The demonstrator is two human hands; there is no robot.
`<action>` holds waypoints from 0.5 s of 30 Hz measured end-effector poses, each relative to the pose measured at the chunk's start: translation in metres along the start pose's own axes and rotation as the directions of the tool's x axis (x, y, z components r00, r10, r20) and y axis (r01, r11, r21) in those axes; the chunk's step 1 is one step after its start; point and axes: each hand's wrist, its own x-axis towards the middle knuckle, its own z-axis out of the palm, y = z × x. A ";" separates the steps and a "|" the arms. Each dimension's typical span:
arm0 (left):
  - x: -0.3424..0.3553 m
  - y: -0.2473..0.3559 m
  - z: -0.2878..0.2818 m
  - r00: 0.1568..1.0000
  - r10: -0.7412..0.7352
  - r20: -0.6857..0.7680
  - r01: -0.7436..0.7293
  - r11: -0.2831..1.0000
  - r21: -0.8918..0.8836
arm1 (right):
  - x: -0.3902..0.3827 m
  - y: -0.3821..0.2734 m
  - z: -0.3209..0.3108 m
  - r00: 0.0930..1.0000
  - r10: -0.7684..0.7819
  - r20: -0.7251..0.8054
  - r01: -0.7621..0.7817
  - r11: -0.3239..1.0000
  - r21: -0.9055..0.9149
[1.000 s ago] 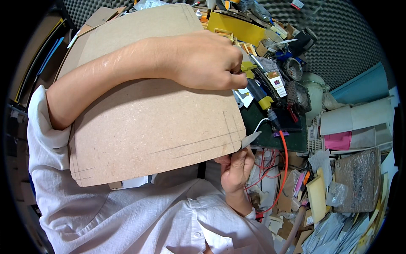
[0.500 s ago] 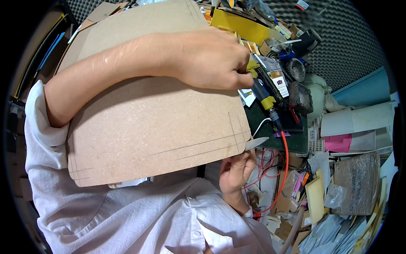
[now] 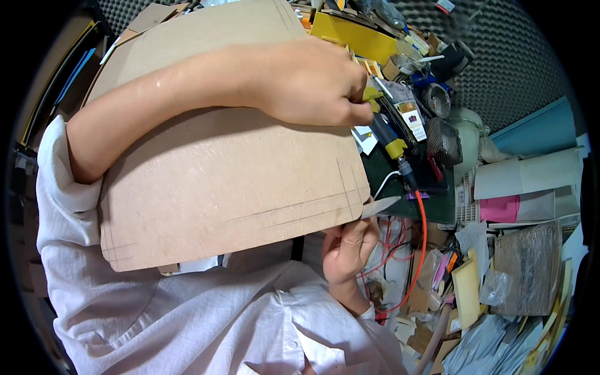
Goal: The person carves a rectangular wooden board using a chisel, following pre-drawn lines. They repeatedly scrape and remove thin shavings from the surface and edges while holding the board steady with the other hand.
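A large tan fibreboard panel with rounded corners and pencil lines near its edges lies in front of me. Across it rests my left forearm, and my left hand is closed with its fingers curled over the panel's right edge; the fingertips are mostly hidden. Below the near right corner, my right hand is closed around a pale grey, flat, pointed tool, perhaps a file. The tool's tapered end sticks out to the right against that corner, while its other end is hidden by the hand and panel.
Right of the panel, a dark green bench top carries a blue-and-yellow power tool with an orange cable. Beyond stand a yellow box and mixed clutter. Boards, a wrapped carton and plastic bags fill the lower right.
The pointed tool has shifted slightly up and to the right at the corner, and the panel's near edge sits slightly higher in view. Both hands keep their grips.
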 end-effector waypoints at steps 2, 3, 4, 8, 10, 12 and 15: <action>0.000 -0.001 0.001 0.999 0.030 -0.020 -0.030 0.999 0.017 | -0.001 0.001 0.001 0.999 -0.048 -0.019 0.048 0.998 -0.036; 0.001 -0.001 0.001 1.000 0.009 0.012 -0.010 0.999 0.032 | -0.001 0.003 0.002 0.999 -0.048 -0.012 0.048 0.999 0.010; 0.000 -0.001 0.001 1.000 -0.013 0.019 0.012 0.999 0.050 | -0.003 0.004 0.003 1.000 -0.018 -0.018 0.019 0.999 0.045; 0.001 -0.002 0.004 1.000 0.002 -0.019 -0.002 1.000 0.008 | -0.002 0.008 0.007 0.996 -0.047 -0.080 0.053 0.996 0.075; 0.001 -0.003 0.005 0.999 -0.043 0.005 0.043 0.999 -0.001 | -0.001 0.008 0.009 0.983 -0.164 -0.077 0.162 0.986 -0.028; 0.000 -0.004 0.006 0.998 0.038 -0.059 -0.038 0.999 0.008 | -0.002 0.006 0.009 0.990 -0.094 -0.104 0.096 0.995 0.012; 0.000 -0.006 0.008 0.990 0.103 -0.100 -0.102 0.995 0.013 | -0.003 0.005 0.008 0.993 -0.010 -0.118 0.016 0.999 0.051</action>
